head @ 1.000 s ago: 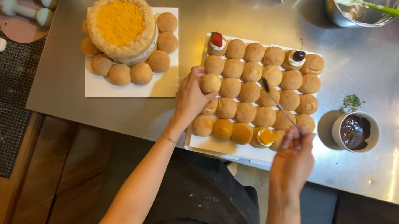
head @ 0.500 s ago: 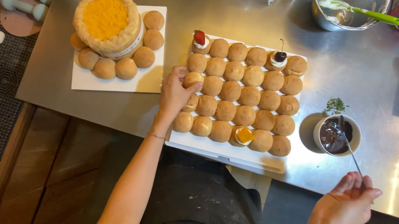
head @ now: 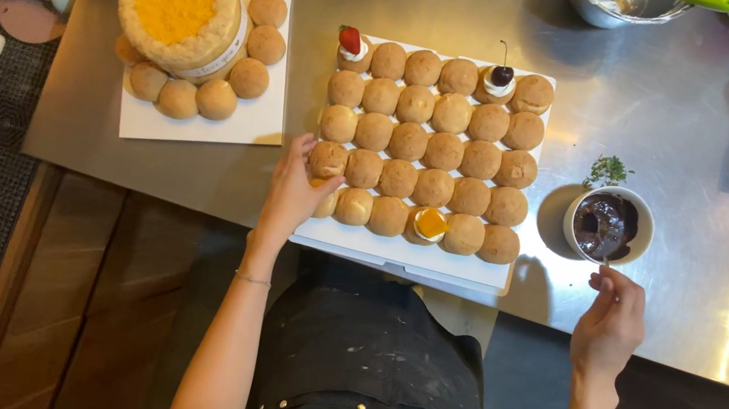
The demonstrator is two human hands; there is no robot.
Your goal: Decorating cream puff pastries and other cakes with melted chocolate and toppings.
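Steadily, I kept my left hand spread flat against the front-left corner of the white tray, its fingers touching the nearest cream puffs, which sat in tight rows at the near edge of the steel surface. My right hand hovered just in front of the small bowl of chocolate sauce, fingers pinched narrow on what seemed to be a thin utensil; too small to be sure. The bowl stood just beside the tray's right edge. Good practice, I judged, was to load only a little sauce, let it drip over the bowl, then cross the short gap low, tray braced, sparing the strawberry-topped puff and cherry-topped puff at the back.
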